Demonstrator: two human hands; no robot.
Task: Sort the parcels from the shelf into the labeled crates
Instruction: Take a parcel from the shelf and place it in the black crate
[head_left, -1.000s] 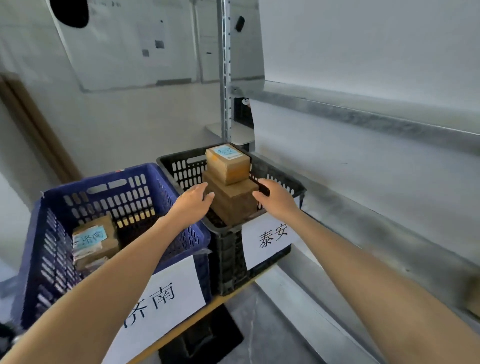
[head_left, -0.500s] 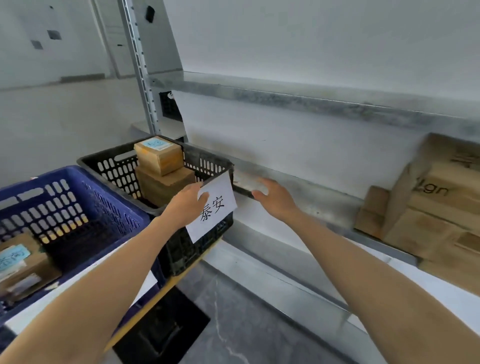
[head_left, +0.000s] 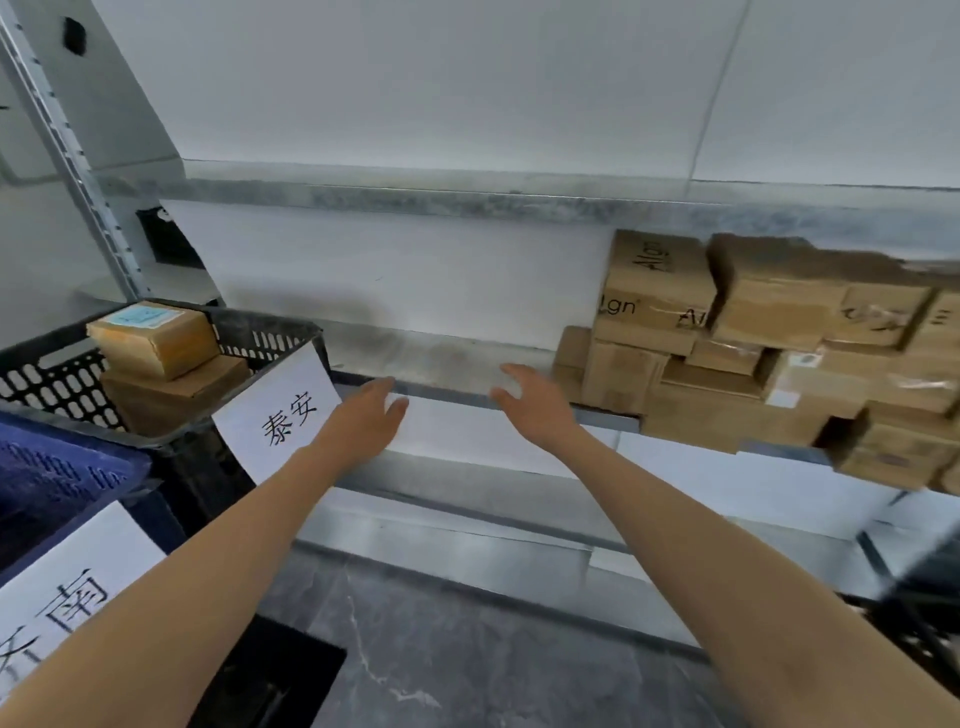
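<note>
Here, I hold my left hand (head_left: 363, 421) and right hand (head_left: 535, 410) empty, fingers spread, before the shelf (head_left: 457, 358), likely readied for a two-palm lift; unsorted parcels (head_left: 769, 301) sit stacked at right, two lie in the black crate (head_left: 270, 332).

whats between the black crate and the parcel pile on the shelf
Head view: a bare stretch of shelf, no parcels on it. The left hand and right hand reach in front of it, between black crate and parcel pile.

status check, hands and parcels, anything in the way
Left hand open, right hand open, both empty. Parcel stack on shelf, right of right hand, untouched. Nothing between hand and stack.
</note>
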